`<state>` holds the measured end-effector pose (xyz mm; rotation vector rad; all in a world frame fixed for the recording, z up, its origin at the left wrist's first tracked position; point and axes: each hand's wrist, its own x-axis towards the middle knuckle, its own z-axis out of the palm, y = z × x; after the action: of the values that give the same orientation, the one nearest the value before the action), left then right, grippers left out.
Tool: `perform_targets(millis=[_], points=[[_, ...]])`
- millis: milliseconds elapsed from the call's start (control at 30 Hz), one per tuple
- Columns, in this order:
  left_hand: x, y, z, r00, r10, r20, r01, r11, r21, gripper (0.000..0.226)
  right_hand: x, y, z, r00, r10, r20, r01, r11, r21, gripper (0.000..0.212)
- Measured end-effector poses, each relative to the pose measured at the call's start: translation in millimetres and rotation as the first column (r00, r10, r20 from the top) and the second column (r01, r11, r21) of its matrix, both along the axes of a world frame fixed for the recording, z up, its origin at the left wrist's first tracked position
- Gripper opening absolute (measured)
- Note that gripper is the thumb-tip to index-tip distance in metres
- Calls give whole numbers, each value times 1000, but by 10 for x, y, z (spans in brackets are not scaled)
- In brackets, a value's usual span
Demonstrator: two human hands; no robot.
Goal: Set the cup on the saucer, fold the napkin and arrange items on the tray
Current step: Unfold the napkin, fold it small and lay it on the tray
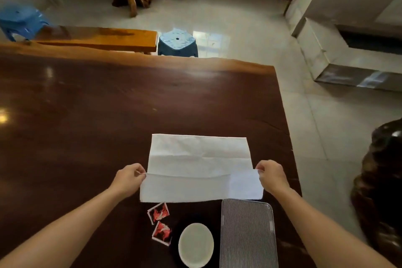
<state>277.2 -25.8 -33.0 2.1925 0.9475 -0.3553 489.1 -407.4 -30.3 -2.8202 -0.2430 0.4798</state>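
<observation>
A white napkin [199,166] lies spread on the dark wooden table [108,104], its near edge lifted. My left hand [129,178] pinches the napkin's near left corner and my right hand [272,175] pinches its near right corner. Below the napkin, a striped grey tray [248,235] sits at the lower right. A pale round cup [195,245] stands on a dark saucer [175,237] left of the tray. Two red and white sachets [159,223] lie left of the cup.
The table's right edge [289,137] runs close to the tray. A wooden bench [97,38] and two blue stools [177,42] stand beyond the far edge. A dark carved object [378,180] sits on the floor at the right.
</observation>
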Motion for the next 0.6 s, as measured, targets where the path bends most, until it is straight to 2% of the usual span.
perform_targets(millis=[133, 333, 600], points=[[392, 157, -197, 995, 94, 36, -93, 996, -18, 6, 397, 195, -279, 995, -94, -33, 96, 993, 63, 13], [1067, 476, -517, 965, 205, 166, -210, 977, 16, 10, 1004, 552, -704, 962, -267, -61, 273, 952, 139, 8], [1460, 652, -1114, 936, 273, 222, -288, 957, 37, 13, 1306, 721, -1274, 884, -457, -96, 467, 865, 186, 23]])
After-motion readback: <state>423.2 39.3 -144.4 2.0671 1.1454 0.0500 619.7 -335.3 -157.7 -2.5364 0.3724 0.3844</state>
